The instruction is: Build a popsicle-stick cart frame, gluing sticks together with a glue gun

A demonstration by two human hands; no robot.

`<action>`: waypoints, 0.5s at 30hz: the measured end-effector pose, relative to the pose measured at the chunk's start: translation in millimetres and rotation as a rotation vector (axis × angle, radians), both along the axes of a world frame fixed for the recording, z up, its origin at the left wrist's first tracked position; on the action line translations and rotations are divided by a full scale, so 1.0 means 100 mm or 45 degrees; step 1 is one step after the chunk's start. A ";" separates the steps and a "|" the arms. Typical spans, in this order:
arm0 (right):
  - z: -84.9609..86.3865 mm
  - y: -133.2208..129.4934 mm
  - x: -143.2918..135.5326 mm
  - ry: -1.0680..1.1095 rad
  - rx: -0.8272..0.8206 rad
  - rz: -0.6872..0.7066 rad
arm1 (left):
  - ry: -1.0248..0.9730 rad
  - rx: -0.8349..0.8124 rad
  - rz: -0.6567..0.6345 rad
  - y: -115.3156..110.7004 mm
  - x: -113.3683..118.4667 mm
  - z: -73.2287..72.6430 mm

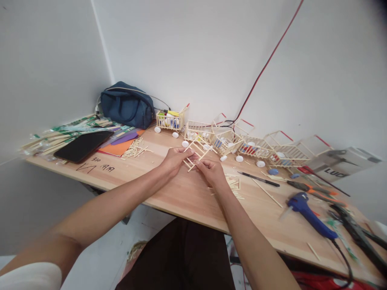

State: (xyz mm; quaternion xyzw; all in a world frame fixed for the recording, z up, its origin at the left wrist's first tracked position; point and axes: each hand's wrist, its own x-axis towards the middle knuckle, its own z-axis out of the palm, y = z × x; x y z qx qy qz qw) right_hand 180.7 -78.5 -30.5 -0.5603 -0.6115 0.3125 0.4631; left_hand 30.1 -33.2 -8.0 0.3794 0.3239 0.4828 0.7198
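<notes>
Between my two hands is a small open frame of thin wooden sticks (199, 152), raised over the middle of the table. My left hand (177, 158) pinches its left side, fingers closed. On the lower right side, my right hand (211, 168) grips it between thumb and fingers. Just behind stand several miniature stick carts with white wheels, among them a loaded cart (169, 120) at the left and a cart with blue wheels (287, 156) at the right. Short cut sticks (234, 184) lie beside my right wrist, partly hidden by it.
A blue glue gun (313, 215), orange-handled pliers (314, 189) and a black pen (258, 179) lie to the right. At the left are a dark phone (84, 146), orange paper (117, 150), a stick pile (134, 148), bagged sticks (54, 139) and a blue pouch (128, 104).
</notes>
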 end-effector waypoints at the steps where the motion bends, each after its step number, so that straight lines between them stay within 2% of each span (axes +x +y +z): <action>1: 0.00 0.00 0.00 0.001 -0.003 0.001 | -0.001 0.001 0.001 0.00 0.00 0.00; 15: -0.02 0.01 0.00 -0.016 -0.017 0.002 | 0.020 0.013 0.002 -0.01 -0.01 -0.01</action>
